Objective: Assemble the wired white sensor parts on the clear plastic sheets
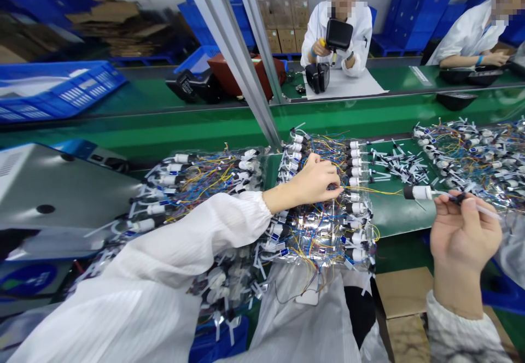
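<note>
My left hand (314,181) reaches over a pile of small wired parts (320,226) with white caps and coloured wires, its fingers curled and pinched among the row of parts at the pile's right edge. My right hand (463,237) is raised to the right, its fingertips pinched on a thin clear tube (486,210) with a small black piece. A black-and-white capped part (416,192) lies on the green belt just left of that hand.
More wired parts lie at the left (197,180) and right (471,155), loose white tubes (394,163) between them. A grey machine (45,188) stands left, a metal post (241,62) rises ahead. Two persons in white coats (353,24) work across the belt. Cardboard box (404,292) below.
</note>
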A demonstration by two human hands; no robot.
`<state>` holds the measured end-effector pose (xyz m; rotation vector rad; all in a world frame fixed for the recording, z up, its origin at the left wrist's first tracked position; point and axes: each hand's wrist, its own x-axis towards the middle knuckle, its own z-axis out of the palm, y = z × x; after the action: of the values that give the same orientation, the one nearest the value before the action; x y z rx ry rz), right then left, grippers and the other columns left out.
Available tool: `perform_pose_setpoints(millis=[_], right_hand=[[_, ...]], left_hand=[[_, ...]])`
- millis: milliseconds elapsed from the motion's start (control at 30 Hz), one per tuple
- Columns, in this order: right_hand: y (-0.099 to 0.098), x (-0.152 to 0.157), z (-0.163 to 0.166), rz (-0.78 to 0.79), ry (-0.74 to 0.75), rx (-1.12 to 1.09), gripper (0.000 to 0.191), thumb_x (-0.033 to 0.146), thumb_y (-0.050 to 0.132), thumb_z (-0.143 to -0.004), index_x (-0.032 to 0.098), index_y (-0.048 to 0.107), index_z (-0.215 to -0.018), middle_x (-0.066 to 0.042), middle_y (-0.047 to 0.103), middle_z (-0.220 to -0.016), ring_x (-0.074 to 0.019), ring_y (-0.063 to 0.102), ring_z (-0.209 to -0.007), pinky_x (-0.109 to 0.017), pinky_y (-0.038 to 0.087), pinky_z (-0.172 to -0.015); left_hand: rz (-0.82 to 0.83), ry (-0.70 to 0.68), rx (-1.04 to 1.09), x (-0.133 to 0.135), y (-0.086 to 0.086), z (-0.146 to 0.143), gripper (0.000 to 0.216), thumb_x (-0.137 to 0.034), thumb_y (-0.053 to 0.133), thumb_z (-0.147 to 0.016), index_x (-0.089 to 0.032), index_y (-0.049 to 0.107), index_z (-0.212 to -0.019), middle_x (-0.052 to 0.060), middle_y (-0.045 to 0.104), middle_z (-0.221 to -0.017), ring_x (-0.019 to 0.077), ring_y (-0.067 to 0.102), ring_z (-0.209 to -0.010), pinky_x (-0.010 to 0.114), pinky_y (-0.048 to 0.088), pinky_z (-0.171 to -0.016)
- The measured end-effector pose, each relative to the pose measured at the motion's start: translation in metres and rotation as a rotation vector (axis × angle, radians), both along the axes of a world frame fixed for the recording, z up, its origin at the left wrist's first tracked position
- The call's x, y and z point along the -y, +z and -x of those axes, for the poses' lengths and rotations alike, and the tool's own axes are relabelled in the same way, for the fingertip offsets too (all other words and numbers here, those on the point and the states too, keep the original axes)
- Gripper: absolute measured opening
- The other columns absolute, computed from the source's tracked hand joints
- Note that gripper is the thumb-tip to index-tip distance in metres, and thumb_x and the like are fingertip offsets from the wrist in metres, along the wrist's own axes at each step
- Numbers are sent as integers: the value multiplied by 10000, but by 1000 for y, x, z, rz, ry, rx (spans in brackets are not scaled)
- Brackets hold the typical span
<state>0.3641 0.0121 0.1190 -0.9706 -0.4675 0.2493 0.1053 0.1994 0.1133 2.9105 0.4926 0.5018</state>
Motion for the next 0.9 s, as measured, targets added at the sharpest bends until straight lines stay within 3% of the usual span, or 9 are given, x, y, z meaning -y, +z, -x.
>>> perform_pose_setpoints(millis=[200,300,500,667,900], right_hand=[[0,1,5,1,8,-4,141,208,824,-764,173,724,-856,-25,716,-802,-172,727,-766,-334,636,-686],[-1,3,6,14,-6,1,147,210,831,-759,171,729,-857,-23,710,-797,-178,729,-762,-346,636,-686],[-1,4,7,14,-16,-2,144,214,833,-760,177,736,-860,-28,716,-810,-180,727,-767,-347,635,-672],[-1,4,7,-7,15,-16,143,203,839,-755,173,743,-856,-27,719,-801,-176,735,-766,-325,640,-693],[-5,6,7,51,99,22,146,199,832,-773,160,742,-881,-60,761,-806,-197,756,-743,-367,653,-744]], left_hand=[[-207,-9,-19,-2,-7,0,348,-288,466,-1026,-203,707,-789,80,710,-827,234,540,-835,466,298,-849],[-211,40,-3,-2,-6,0,363,-273,452,-1031,-199,723,-801,91,704,-818,248,547,-853,468,303,-850],[92,226,57,-1,-3,-4,223,-296,592,-954,-219,793,-897,38,751,-847,213,627,-849,434,330,-885],[401,201,43,4,6,-10,215,-302,617,-921,-224,799,-839,27,789,-908,208,691,-875,415,385,-879],[392,203,95,-8,12,-7,185,-323,656,-909,-196,765,-829,47,743,-867,213,656,-877,392,449,-852]])
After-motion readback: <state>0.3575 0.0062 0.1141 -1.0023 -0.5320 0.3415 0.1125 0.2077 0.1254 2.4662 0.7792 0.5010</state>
